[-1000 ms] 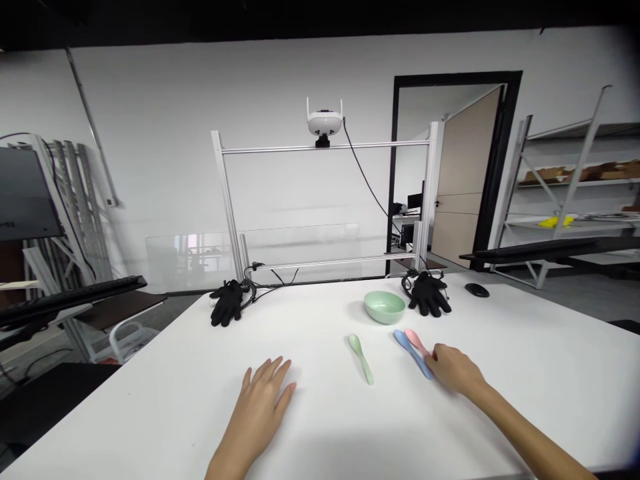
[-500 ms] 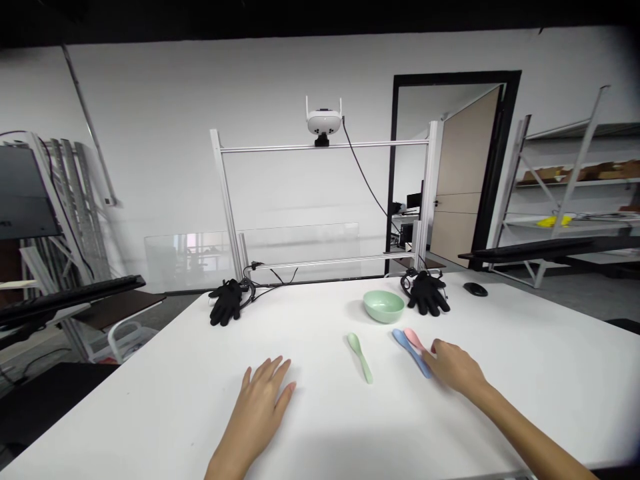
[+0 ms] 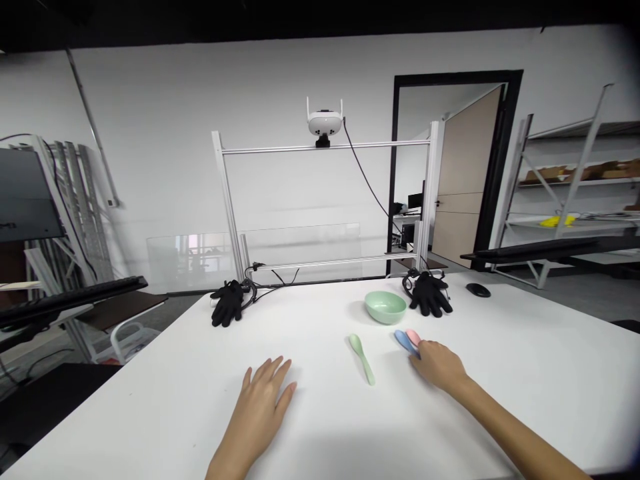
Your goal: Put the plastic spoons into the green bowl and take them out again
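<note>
My right hand (image 3: pixel 441 365) is curled over the handles of a blue spoon (image 3: pixel 404 340) and a pink spoon (image 3: pixel 413 337), with its fingers closed around them. Only the spoons' bowl ends show, side by side on the table. Left of them lies a light green spoon (image 3: pixel 362 359), touched by neither hand. My left hand (image 3: pixel 260 403) rests palm down at the table's front, fingers spread, holding nothing. Behind the spoons stands a green bowl (image 3: pixel 385 308); no contents show in it.
The white table (image 3: pixel 165 400) carries a black glove (image 3: pixel 229 303) at the back left, another black glove (image 3: pixel 430 293) beside the bowl, and a black mouse (image 3: pixel 478 290). A metal frame (image 3: pixel 325 148) with a white camera-like device (image 3: pixel 325 123) rises behind.
My right hand has shifted left and now covers both handles of the blue and pink spoons; before, the blue handle showed in full. My left hand has stayed put.
</note>
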Tool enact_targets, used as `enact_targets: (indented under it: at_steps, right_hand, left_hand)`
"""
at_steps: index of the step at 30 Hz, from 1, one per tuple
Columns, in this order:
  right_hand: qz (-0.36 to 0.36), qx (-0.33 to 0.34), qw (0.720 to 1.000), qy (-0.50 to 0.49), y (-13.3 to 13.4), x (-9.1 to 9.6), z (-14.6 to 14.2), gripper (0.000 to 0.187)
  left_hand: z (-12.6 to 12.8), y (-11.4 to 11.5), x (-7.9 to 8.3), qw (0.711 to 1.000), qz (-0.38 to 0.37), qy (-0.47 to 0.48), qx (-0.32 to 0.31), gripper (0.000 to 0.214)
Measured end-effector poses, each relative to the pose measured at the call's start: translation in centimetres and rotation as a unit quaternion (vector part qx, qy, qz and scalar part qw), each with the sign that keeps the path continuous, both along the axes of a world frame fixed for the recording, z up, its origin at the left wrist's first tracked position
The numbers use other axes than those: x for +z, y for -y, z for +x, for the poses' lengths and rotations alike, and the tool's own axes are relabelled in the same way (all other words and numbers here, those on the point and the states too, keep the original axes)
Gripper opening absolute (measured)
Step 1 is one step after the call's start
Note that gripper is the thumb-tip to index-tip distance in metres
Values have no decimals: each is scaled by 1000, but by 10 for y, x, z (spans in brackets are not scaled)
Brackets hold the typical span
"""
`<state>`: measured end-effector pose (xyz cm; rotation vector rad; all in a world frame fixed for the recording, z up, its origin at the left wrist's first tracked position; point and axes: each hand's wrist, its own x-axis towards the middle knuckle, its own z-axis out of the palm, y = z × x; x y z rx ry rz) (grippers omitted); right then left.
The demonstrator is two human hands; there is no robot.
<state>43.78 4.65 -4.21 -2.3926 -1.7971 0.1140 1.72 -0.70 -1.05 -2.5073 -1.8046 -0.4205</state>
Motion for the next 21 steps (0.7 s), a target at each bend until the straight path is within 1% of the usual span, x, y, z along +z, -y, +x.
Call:
enact_targets:
  at_steps: [2,5,8,11,13,16,18,21]
  right_hand:
    - [-3,3,1000,4,-1,-4,-1,53]
    - [-7,1,1000,2,0,-4,-4,48]
    - [-1,-1,1000,-17,4,3,-6,40]
    - [11,-12,999,-40,9,16,0,32]
    - [17,-24,999,-44,12,25,10,33]
    - [26,-48,998,-41,13,35,34,34]
    - [33,-70,997,-27,12,35,54,31]
    - [26,-98,995,-9,8,27,82,30]
  left_hand:
    - [0,1,0,1000,0,0,0,55]
    - [0,0,-1,1000,4,5,1,54]
    - [-1,-1,-3,1000,13,9,-2,53]
    - [-2,-1,-3,1000,12,5,-5,54]
    - [-2,-1,-2,1000,8,1,-4,54]
    - [-1,0,-1,1000,9,2,-3,54]
    - [-2,0,-1,1000,14,5,-3,53]
    - [-2,-1,-2,1000,18,9,-4,53]
